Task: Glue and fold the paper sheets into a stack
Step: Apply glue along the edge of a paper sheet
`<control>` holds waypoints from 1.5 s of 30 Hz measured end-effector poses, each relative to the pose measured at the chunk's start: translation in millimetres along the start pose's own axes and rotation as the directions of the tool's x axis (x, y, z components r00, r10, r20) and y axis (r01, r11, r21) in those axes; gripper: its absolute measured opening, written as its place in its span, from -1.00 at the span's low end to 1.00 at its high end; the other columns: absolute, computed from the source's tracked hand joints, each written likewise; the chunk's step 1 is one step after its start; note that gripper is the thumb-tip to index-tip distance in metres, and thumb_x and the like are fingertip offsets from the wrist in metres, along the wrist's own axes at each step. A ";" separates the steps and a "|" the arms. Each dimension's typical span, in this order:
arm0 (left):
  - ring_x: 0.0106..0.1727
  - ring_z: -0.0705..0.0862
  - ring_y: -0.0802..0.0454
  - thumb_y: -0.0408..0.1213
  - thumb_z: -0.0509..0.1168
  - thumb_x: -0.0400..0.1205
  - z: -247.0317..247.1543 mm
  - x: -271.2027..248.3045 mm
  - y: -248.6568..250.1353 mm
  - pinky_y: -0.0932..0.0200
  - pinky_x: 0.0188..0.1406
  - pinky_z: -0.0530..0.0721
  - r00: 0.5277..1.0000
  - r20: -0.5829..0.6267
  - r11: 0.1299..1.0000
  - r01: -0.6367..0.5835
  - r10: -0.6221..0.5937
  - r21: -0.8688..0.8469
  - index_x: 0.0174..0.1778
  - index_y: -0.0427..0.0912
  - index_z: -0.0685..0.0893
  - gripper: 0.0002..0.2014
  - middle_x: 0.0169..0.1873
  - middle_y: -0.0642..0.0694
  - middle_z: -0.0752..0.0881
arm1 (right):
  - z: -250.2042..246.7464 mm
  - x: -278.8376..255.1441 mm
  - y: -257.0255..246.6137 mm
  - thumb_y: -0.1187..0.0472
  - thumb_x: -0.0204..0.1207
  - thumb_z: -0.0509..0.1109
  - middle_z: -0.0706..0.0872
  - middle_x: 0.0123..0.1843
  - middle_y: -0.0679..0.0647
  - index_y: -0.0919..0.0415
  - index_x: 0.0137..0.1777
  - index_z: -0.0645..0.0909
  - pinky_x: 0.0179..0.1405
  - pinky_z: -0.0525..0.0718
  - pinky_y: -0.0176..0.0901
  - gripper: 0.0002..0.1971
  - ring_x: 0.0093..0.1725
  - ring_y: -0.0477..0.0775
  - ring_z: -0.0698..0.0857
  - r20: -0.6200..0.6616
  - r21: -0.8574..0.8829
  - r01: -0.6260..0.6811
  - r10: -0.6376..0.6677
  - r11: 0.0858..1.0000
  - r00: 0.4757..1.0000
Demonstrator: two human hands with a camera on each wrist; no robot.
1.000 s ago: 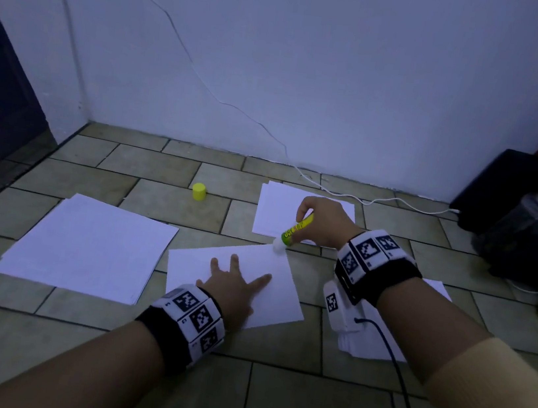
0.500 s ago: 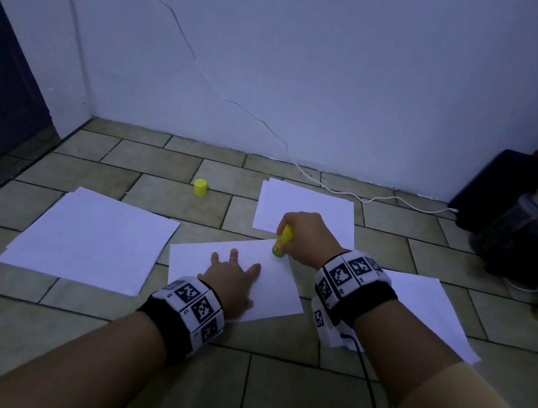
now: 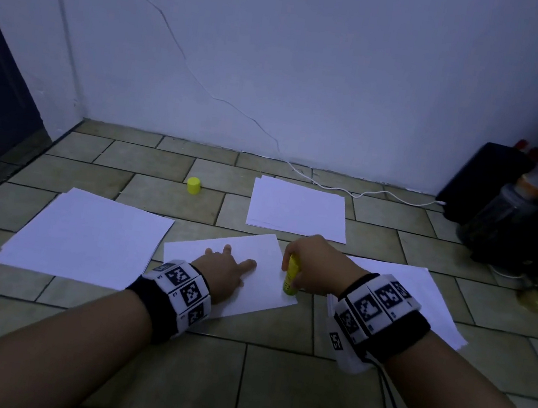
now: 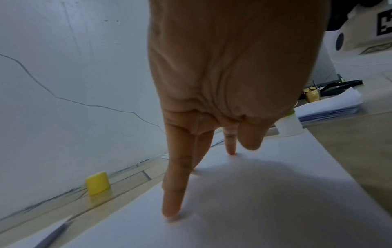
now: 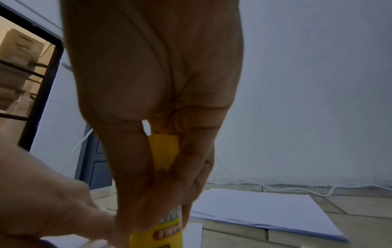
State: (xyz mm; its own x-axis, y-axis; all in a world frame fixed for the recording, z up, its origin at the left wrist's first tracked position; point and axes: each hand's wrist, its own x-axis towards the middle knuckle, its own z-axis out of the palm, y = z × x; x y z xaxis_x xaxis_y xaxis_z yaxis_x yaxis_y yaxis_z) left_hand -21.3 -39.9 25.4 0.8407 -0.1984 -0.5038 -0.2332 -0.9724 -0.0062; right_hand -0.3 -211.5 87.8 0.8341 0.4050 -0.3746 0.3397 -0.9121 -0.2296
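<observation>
A single white sheet (image 3: 261,272) lies on the tiled floor in front of me. My left hand (image 3: 227,267) rests on it with fingers spread and straight; the left wrist view shows fingertips (image 4: 170,211) pressing the sheet (image 4: 254,209). My right hand (image 3: 312,265) grips a yellow glue stick (image 3: 292,274) held nearly upright, its lower end at the sheet's right edge near the front corner. In the right wrist view the fingers wrap the glue stick (image 5: 163,151). The white tip of the glue stick (image 4: 289,125) shows in the left wrist view.
A paper stack (image 3: 83,236) lies at the left, another (image 3: 297,211) at the back, and a third (image 3: 420,294) under my right wrist. The yellow glue cap (image 3: 193,185) stands on the tiles. A white cable (image 3: 365,194) runs along the wall to dark bags (image 3: 520,204) at right.
My right hand has drawn the glue stick down the sheet's right edge, from the far corner toward me. The left hand stays pressed on the sheet.
</observation>
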 end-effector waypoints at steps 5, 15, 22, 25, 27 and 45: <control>0.44 0.40 -0.27 -0.26 -0.02 0.77 -6.8 -10.6 -12.8 -0.03 0.29 0.50 0.997 0.012 0.987 -0.080 0.079 0.142 0.69 0.17 -0.01 -0.42 0.47 -0.29 0.31 | -14.9 7.1 11.5 0.40 0.29 0.61 0.69 0.06 0.16 0.23 0.00 0.71 -0.42 0.74 -0.23 -0.71 -0.32 0.04 0.73 -0.032 0.153 -0.043 0.048 0.987 0.998; 0.46 0.30 -0.12 0.04 0.27 0.64 9.4 -10.9 -21.1 -0.07 0.29 0.55 0.969 -0.176 0.985 -0.171 0.172 0.022 0.51 -0.17 0.31 -0.41 0.49 -0.15 0.28 | -11.6 44.5 28.0 0.21 0.38 0.60 0.71 -0.25 0.26 0.42 -0.13 0.62 -0.50 0.69 -0.17 -0.71 -0.50 0.00 0.67 -0.380 0.642 0.038 0.275 0.766 0.883; 0.45 0.30 -0.12 0.14 0.28 0.60 9.4 -12.4 -21.2 -0.01 0.32 0.48 0.969 -0.202 0.990 -0.134 0.140 0.040 0.50 -0.12 0.38 -0.38 0.44 -0.17 0.31 | 0.0 78.8 8.4 0.12 0.43 0.54 0.72 0.04 0.27 0.30 0.05 0.58 0.07 0.70 0.20 -0.68 0.03 0.29 0.72 -0.395 0.584 0.054 0.225 0.810 0.891; 0.48 0.28 -0.12 0.09 0.28 0.62 12.2 -12.7 -19.7 -0.08 0.35 0.50 0.976 -0.182 0.991 -0.127 0.117 -0.045 0.51 -0.15 0.35 -0.39 0.47 -0.16 0.30 | 3.6 86.3 -8.6 0.19 0.46 0.51 0.71 0.08 0.26 0.32 0.13 0.59 0.09 0.69 0.14 -0.68 0.06 0.25 0.70 -0.408 0.565 0.105 0.167 0.818 0.898; 0.46 0.31 -0.13 0.09 0.28 0.62 12.1 -13.1 -19.3 -0.10 0.34 0.52 0.979 -0.174 0.991 -0.118 0.106 -0.065 0.52 -0.15 0.34 -0.38 0.48 -0.17 0.31 | 6.1 90.6 -17.9 0.24 0.47 0.50 0.71 0.07 0.27 0.34 0.14 0.59 0.08 0.68 0.14 -0.70 0.05 0.25 0.70 -0.404 0.541 0.131 0.120 0.831 0.907; 0.49 0.28 -0.04 0.14 0.50 0.42 -0.8 -4.4 -32.0 0.05 0.38 0.42 0.979 -0.173 0.992 -0.119 0.110 -0.039 0.57 0.08 0.40 -0.21 0.45 -0.05 0.36 | 21.8 1.8 15.4 0.24 0.50 0.45 0.70 0.04 0.17 0.25 0.16 0.57 -0.13 0.54 -0.16 -0.74 -0.06 0.07 0.60 -0.180 0.138 0.216 -0.190 0.967 0.965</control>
State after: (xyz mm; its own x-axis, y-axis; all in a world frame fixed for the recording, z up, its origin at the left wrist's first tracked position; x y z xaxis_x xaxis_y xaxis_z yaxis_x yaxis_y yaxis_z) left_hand -17.1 -8.1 28.5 0.8818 -0.3225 -0.3442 -0.3118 -0.9461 0.0876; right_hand -3.1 -223.4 64.0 0.8187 0.5524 -0.1568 0.4482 -0.7854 -0.4269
